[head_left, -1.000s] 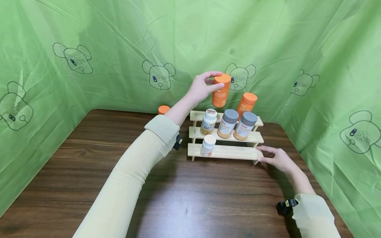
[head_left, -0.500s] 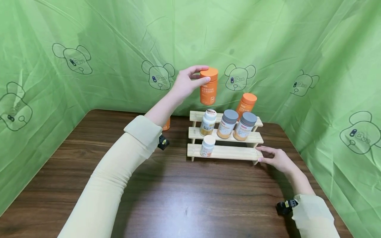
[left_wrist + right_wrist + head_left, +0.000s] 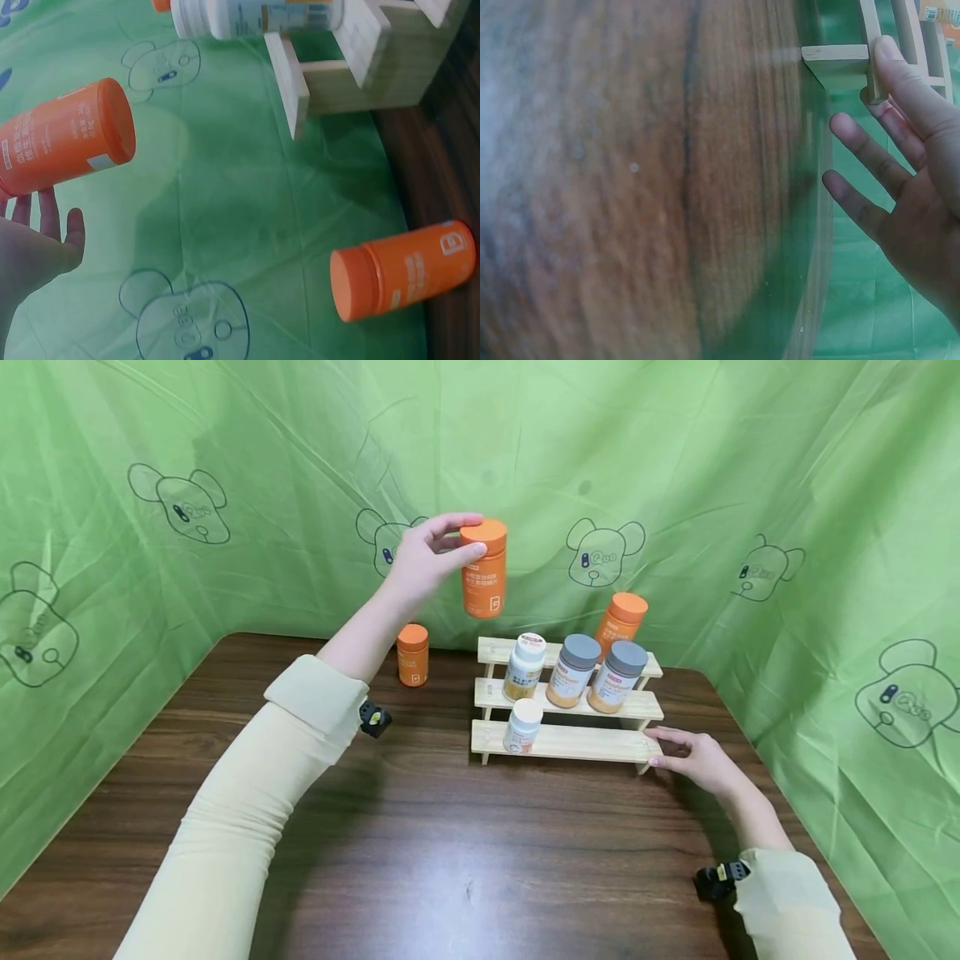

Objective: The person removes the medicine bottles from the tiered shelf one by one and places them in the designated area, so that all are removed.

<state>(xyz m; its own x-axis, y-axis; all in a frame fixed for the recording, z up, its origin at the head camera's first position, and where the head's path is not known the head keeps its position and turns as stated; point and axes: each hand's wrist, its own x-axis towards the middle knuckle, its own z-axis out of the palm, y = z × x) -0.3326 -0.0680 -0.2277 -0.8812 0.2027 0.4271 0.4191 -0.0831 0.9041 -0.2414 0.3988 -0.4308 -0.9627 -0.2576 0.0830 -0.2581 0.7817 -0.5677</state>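
My left hand (image 3: 422, 562) pinches an orange bottle (image 3: 484, 583) near its lid, between thumb and fingers. It hangs upright in the air, above and left of a three-tier wooden shelf (image 3: 585, 743). My right hand (image 3: 701, 762) pinches the right end of the lowest tier with thumb and index finger; the other fingers stand off in the right wrist view. Another orange bottle (image 3: 621, 620) is on the top tier. On the middle tier are a white bottle (image 3: 522, 675) and two grey-lidded jars (image 3: 567, 681). A small white bottle (image 3: 522, 732) occupies the lowest tier's left.
A further orange bottle (image 3: 413, 662) stands upright on the dark wooden table (image 3: 420, 827), left of the shelf and below my left forearm. Green cloth (image 3: 300, 460) with bear-face drawings hangs behind the table and along both sides.
The left hand has carried the orange bottle leftward and slightly up, away from above the shelf. The orange bottle on the table has come into full view. The right hand keeps its place.
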